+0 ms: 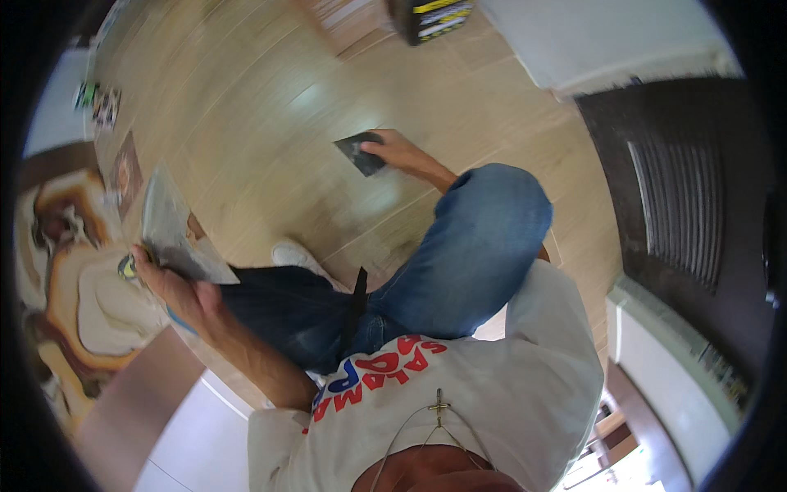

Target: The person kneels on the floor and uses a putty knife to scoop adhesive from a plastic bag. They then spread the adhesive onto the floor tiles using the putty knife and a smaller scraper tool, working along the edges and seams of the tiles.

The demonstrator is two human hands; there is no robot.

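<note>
My left hand (pixel 181 292) grips a wide, pale, flat blade (pixel 200 261), which looks like a putty knife; part of a yellow-and-black handle (pixel 127 267) shows beside my fingers. The blade is above my dark-blue trouser leg. Beyond my bent knee in blue jeans (pixel 495 215), my right hand (pixel 390 149) pinches a dark, flat, four-cornered piece (pixel 359 161) between thumb and fingers, over the wood-look floor (pixel 276 184). Whether this piece is a spreader or a sheet, I cannot tell. My knee hides part of the right forearm.
A dark louvred door (pixel 682 215) is at the right. A cardboard box (pixel 344 21) and a black-and-yellow box (pixel 433 18) stand at the top. At the left is a brown-and-cream swirled surface (pixel 104 307). A white shoe (pixel 295 255) rests on the floor.
</note>
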